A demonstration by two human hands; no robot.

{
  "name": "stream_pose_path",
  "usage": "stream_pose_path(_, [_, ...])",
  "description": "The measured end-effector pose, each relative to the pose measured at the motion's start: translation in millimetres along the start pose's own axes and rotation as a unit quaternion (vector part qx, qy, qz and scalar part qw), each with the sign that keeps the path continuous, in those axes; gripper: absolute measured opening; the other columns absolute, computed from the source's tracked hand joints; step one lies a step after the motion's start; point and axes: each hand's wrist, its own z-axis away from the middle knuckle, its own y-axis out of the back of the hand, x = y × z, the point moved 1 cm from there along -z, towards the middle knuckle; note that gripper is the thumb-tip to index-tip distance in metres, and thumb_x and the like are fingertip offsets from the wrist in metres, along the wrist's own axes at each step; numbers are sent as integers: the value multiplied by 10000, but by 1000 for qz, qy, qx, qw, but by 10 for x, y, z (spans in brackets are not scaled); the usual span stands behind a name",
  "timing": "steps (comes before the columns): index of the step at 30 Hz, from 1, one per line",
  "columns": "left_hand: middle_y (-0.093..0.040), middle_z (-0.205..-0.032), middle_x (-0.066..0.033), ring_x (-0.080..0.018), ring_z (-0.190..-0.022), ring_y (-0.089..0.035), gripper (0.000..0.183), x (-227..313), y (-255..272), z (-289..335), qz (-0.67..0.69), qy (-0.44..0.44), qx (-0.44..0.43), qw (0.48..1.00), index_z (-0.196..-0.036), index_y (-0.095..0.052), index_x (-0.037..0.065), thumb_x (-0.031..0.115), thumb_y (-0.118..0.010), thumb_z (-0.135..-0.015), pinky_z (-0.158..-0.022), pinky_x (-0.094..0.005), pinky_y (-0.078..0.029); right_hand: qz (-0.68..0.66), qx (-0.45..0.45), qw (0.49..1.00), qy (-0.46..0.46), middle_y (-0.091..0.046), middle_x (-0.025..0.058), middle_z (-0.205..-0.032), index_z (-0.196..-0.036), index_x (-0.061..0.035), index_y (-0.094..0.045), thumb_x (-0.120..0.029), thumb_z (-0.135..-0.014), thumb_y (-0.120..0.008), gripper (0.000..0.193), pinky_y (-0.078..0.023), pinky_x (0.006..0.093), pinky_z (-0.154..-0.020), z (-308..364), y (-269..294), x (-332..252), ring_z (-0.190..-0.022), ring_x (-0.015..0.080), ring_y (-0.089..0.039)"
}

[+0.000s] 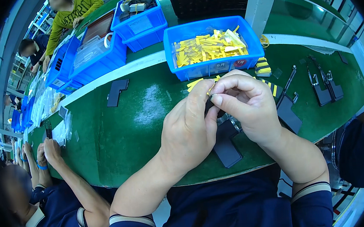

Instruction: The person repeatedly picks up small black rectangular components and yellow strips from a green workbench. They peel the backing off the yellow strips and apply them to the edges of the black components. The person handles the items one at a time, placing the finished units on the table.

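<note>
My left hand [187, 128] and my right hand [250, 103] meet above the green table, fingertips together. Both pinch a small black part [208, 104], mostly covered by the fingers, so its full shape cannot be made out. Under my hands lies a flat black L-shaped piece [227, 148] with a metal fitting near its top, partly hidden by my right hand. Several yellow strips [194, 84] show just past my fingertips. Right of my right hand rests another black L-shaped piece [289, 115] with a metal hinge arm.
A blue bin [217, 70] of yellow strips stands beyond my hands. More hinged black pieces [325, 94] lie at the right, and one black piece [116, 94] at the left. Blue crates [99, 60] line the far left. A co-worker's hands [49, 151] work at the left.
</note>
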Motion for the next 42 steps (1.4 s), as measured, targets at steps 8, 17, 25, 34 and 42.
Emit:
stream_pose_path(8, [-607, -1013, -143, -222, -801, -667, 415, -11, 44, -14, 8, 2, 0, 1000, -1100, -499, -25, -35, -679, -726, -674, -276, -526, -64, 14, 997, -33, -544, 38, -879, -888, 11, -580, -3, -829, -595, 63, -473, 215, -670, 11, -28, 18, -760, 74, -559])
stream_pose_path(17, [-627, -702, -106, -238, -583, -627, 138, -102, 85, -38, -16, 15, 35, 999, -829, -579, 28, 4, -669, -726, -513, -321, -485, 12, 9, 999, 33, -540, 42, -897, -889, 10, -573, -24, -844, -587, 59, -457, 240, -721, -13, 0, 113, -800, 89, -540])
stream_pose_path(25, [-609, -666, -94, -231, -547, -604, 164, -105, 98, -31, -126, -54, 29, 990, -808, -559, 38, 15, -681, -701, -480, -324, -478, 43, 9, 999, 32, -542, 46, -889, -879, 17, -579, -24, -842, -593, 57, -469, 240, -713, -19, 8, 131, -789, 91, -549])
stream_pose_path(34, [-617, -696, -85, -211, -573, -611, 163, -77, 54, -4, -175, -97, 19, 979, -820, -562, 22, 3, -664, -695, -493, -318, -490, 7, 22, 1000, -11, -541, 41, -897, -881, 25, -576, -19, -849, -589, 56, -472, 227, -719, 7, 10, 166, -807, 83, -542])
stream_pose_path(42, [-626, -684, -106, -247, -572, -619, 131, -164, 45, 8, -99, -15, 9, 995, -821, -586, 33, 26, -667, -717, -500, -338, -486, 21, 14, 999, -29, -537, 46, -903, -893, 24, -572, -21, -854, -583, 61, -466, 236, -730, -15, 20, 180, -820, 91, -532])
